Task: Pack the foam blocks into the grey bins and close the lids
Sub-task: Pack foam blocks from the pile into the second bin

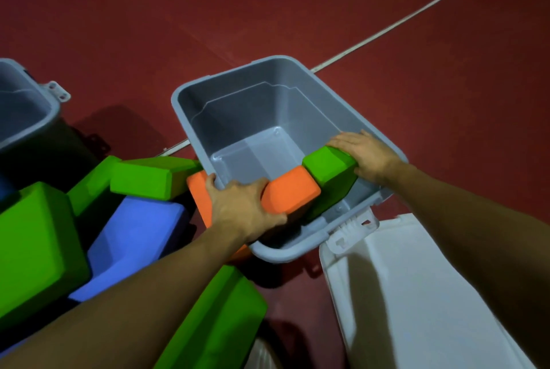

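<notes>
Loading is the step in hand, I'd say: two foam blocks are going into the grey bin [268, 107] at the middle of the view, which is otherwise bare inside.

Largest first. The red floor [268, 5] fills everything from 9 round to 3 o'clock, with a pale line [416, 16] running off toward 1. The white lid [416, 294] lies open at 5 o'clock, touching the bin's near rim at what looks like the hinge. A second grey bin [23, 112] is cut off at 9 o'clock. So two bins, one lid in view.

Blocks waiting at 7 to 9 o'clock: I count about four green ones [32, 249], though two may be one piece, plus one blue [134, 237].

In hand: one orange block [293, 193], straddling the bin's near-left rim, and one green block [330, 173] touching it, inside the near wall.

Left hand [241, 208] lies over the orange block, fingers curled round its edge. Right hand [364, 154] rests flat on the green one, fingers straight.

Next move probably calls for pushing both down to the bin floor, snug in a corner.
</notes>
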A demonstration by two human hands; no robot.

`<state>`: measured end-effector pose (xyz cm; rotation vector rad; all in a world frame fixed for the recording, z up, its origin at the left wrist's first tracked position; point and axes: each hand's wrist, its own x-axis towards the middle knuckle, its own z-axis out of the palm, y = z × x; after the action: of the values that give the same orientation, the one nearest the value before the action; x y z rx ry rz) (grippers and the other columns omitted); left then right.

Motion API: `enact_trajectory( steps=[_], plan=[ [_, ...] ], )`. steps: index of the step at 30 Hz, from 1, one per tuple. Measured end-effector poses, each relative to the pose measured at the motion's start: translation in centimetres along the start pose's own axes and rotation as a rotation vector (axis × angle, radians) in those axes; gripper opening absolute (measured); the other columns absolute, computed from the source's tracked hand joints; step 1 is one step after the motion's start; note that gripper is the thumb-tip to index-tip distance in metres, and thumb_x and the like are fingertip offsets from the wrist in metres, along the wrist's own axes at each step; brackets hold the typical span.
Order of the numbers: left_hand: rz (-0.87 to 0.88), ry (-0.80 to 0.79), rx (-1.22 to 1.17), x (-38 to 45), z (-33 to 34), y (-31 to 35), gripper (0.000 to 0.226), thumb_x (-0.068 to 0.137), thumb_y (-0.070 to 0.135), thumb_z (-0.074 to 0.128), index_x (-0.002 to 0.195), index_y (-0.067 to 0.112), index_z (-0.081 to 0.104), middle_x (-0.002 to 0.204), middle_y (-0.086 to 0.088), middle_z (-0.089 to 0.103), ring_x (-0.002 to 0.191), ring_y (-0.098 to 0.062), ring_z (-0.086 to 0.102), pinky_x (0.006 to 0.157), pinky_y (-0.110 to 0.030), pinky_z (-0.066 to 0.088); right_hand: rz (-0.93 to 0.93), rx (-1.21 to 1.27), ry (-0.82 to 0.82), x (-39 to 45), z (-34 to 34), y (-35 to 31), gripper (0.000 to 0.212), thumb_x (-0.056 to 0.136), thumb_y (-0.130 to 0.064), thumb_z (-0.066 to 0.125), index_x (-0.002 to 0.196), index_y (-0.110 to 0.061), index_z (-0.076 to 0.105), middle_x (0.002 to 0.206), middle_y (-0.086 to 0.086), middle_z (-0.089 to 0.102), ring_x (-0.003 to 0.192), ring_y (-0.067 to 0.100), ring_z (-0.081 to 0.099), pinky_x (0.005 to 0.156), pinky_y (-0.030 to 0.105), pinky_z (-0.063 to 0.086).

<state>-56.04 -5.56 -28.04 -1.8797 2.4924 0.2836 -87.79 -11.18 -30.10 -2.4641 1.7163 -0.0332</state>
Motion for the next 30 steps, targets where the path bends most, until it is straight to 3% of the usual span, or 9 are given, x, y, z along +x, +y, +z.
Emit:
enact_trajectory(
  steps=[3,7,11,18,24,26,28,30],
  plan=[
    [-0.005,-0.065,0.067,0.3,0.2,0.0,0.072,0.058,0.083,0.043,0.113,0.039,0.053,0.092,0.004,0.067,0.105,-0.024,0.061,0.11,-0.061,0.009,-0.007,-0.003,0.027,0.2,0.4,0.0,0.083,0.065,0.007,0.067,0.14,-0.024,0.048,0.145,0.001,0.049,0.139,0.022,0.039,0.11,0.057,0.027],
    [0.013,-0.113,0.157,0.6,0.3,0.3,0.068,0.068,0.082,0.042,0.121,0.041,0.052,0.115,0.007,0.059,0.109,-0.02,0.059,0.11,-0.064,0.005,-0.076,0.006,0.045,0.6,1.5,0.7,0.082,0.06,0.009,0.067,0.134,-0.023,0.052,0.136,0.004,0.056,0.129,0.027,0.049,0.107,0.051,0.04],
    [0.037,-0.077,0.161,0.5,0.3,0.4,0.065,0.075,0.079,0.045,0.129,0.042,0.048,0.118,0.011,0.061,0.112,-0.02,0.059,0.11,-0.064,0.006,-0.079,0.012,0.049,0.9,1.7,0.6,0.079,0.057,0.01,0.066,0.13,-0.019,0.056,0.13,0.006,0.059,0.12,0.029,0.054,0.105,0.043,0.043],
    [0.043,-0.026,0.094,0.2,0.7,0.2,0.066,0.078,0.079,0.045,0.135,0.045,0.043,0.119,0.011,0.063,0.117,-0.021,0.056,0.111,-0.065,0.005,0.003,-0.003,0.022,0.8,1.6,0.2,0.077,0.059,0.007,0.066,0.129,-0.024,0.055,0.128,0.003,0.057,0.119,0.028,0.052,0.103,0.042,0.044],
    [0.053,-0.053,0.115,0.3,0.9,0.1,0.074,0.073,0.082,0.043,0.138,0.048,0.039,0.12,0.01,0.064,0.123,-0.023,0.048,0.111,-0.065,0.004,0.016,-0.009,-0.029,0.8,1.2,-0.3,0.073,0.054,-0.014,0.077,0.123,-0.026,0.056,0.118,0.002,0.062,0.109,0.029,0.057,0.093,0.045,0.05],
    [0.071,-0.002,0.042,0.2,1.0,-0.4,0.078,0.072,0.083,0.042,0.141,0.045,0.04,0.127,0.011,0.062,0.127,-0.022,0.045,0.113,-0.062,0.003,-0.004,-0.025,-0.011,0.8,0.8,-0.6,0.08,0.049,-0.027,0.079,0.125,-0.028,0.055,0.12,0.001,0.063,0.11,0.028,0.058,0.094,0.045,0.05],
    [0.104,0.111,-0.19,-0.1,1.2,-1.4,0.075,0.074,0.078,0.042,0.137,0.038,0.049,0.13,0.009,0.06,0.129,-0.02,0.044,0.115,-0.055,0.007,-0.013,-0.017,-0.01,1.0,0.0,-1.3,0.093,0.046,-0.032,0.078,0.134,-0.028,0.05,0.129,0.002,0.06,0.119,0.027,0.055,0.1,0.046,0.046],
    [0.125,0.269,-0.491,-0.7,1.1,-3.2,0.063,0.078,0.064,0.047,0.128,0.028,0.061,0.124,0.003,0.062,0.121,-0.022,0.05,0.111,-0.039,0.024,0.001,0.024,-0.012,1.4,-1.0,-2.9,0.103,0.047,-0.029,0.079,0.143,-0.028,0.042,0.14,0.003,0.053,0.129,0.026,0.048,0.106,0.046,0.041]
  ],
)
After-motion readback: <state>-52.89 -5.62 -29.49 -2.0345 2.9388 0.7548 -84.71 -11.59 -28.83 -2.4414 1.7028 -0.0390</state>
